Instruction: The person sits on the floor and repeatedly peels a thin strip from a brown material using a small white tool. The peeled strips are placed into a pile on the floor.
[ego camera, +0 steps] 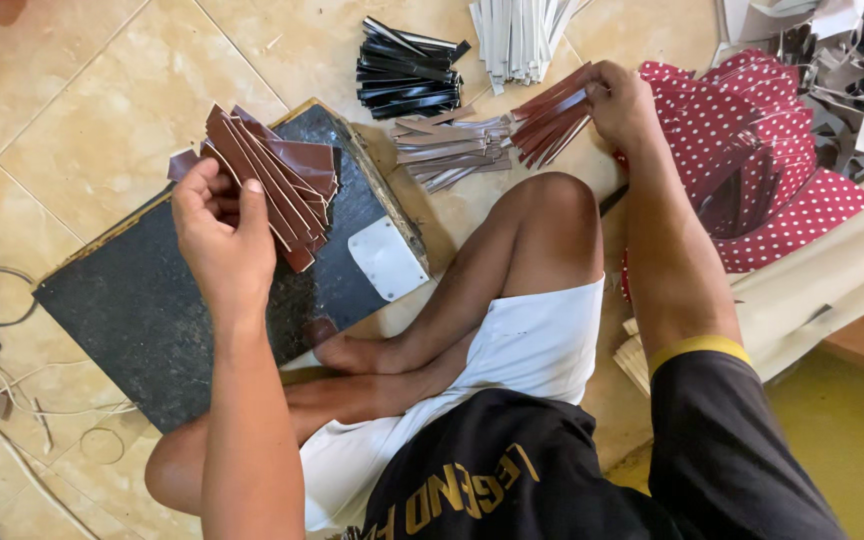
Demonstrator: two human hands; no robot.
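Observation:
My left hand (214,232) grips a fanned bundle of brown strips (277,180) and holds it above a dark cutting board (142,300) on the tiled floor. My right hand (620,100) reaches out to the far right and closes on another bunch of brown strips (550,122), lifted just over the floor. Beside that bunch lies a pile of grey-brown strips (452,150). I sit cross-legged, my knee (552,200) between the two hands.
A stack of black strips (407,70) and a stack of white strips (517,35) lie farther back. Red dotted fabric (752,150) and cream rolls (832,270) are on the right. Cables (2,300) trail at the left. A white plate (389,258) sits on the board's corner.

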